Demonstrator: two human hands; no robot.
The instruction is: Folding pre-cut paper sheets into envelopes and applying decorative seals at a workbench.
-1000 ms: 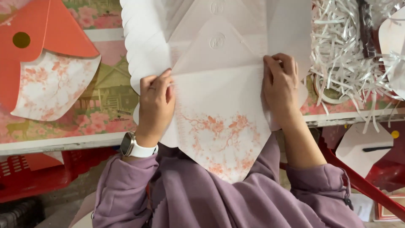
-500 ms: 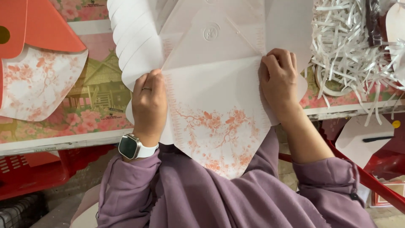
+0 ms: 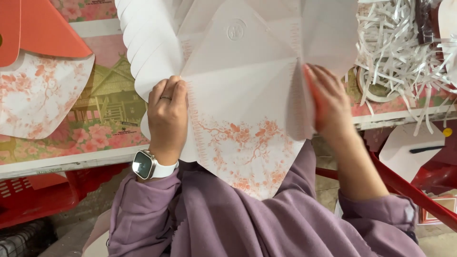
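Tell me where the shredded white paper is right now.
The shredded white paper lies at the head view's upper right, on the table beyond the right hand.

Matt embossed paper card sheet (image 3: pixel 247 100); white shredded paper strips (image 3: pixel 404 52) at 2 o'clock; soft mauve cloth sleeves (image 3: pixel 247 228).

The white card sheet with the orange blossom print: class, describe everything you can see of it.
The white card sheet looks like stiff, creased paper, with scalloped flaps, an embossed round mark near the top and orange blossoms on its pointed lower flap. It lies over the floral table, the point hanging towards the purple-sleeved lap. The left hand presses its left fold; the right hand lifts the right flap.
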